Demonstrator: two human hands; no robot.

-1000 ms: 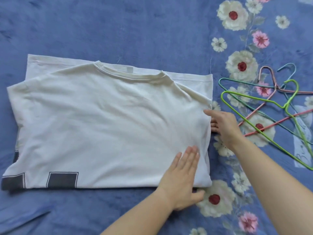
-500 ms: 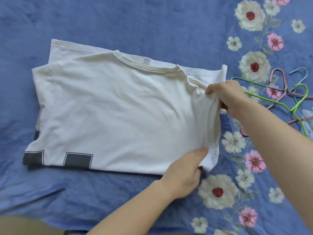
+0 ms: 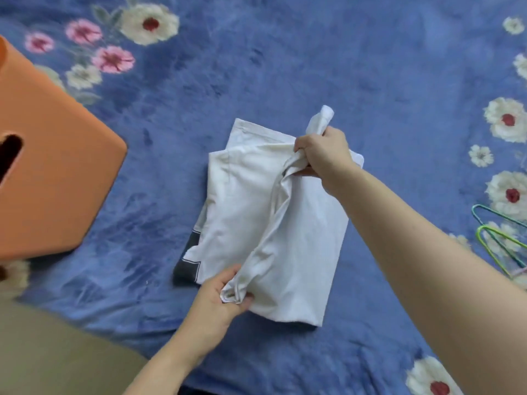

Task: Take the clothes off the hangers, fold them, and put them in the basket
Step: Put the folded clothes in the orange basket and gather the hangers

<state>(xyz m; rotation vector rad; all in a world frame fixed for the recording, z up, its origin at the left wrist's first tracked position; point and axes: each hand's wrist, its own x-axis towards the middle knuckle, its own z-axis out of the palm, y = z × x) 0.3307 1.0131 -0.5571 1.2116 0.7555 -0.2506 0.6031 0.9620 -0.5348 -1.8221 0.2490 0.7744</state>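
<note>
Beneath everything, blanket (image 3: pixel 285 67): blue, flowered, spread flat.
Basket (image 3: pixel 57 181): orange, handle slot in its wall, mouth out of sight; at the left edge of view, well apart from the shirt, to the left of both hands, so probably a leftward carry once folding is done.
Shirt (image 3: pixel 245 212): white, dark print at the near-left corner; off its hanger, lying mid-blanket, folded to a rough rectangle, long axis running away from the body.
Ridge (image 3: pixel 273 218): raised crease of cloth along that long axis, stretched between the two hands (fold apparently half done, likely to be laid over leftward across the print and pressed flat).
Right hand (image 3: pixel 322 155): at the far end, fingers curled tight around bunched cloth, a tuft sticking up past the knuckles.
Left hand (image 3: pixel 225 295): at the near end, pinching the gathered edge; the nearer hand to the basket.
Hangers (image 3: pixel 496 240): bare wire, green and teal, at the right edge, well apart from the shirt.
</note>
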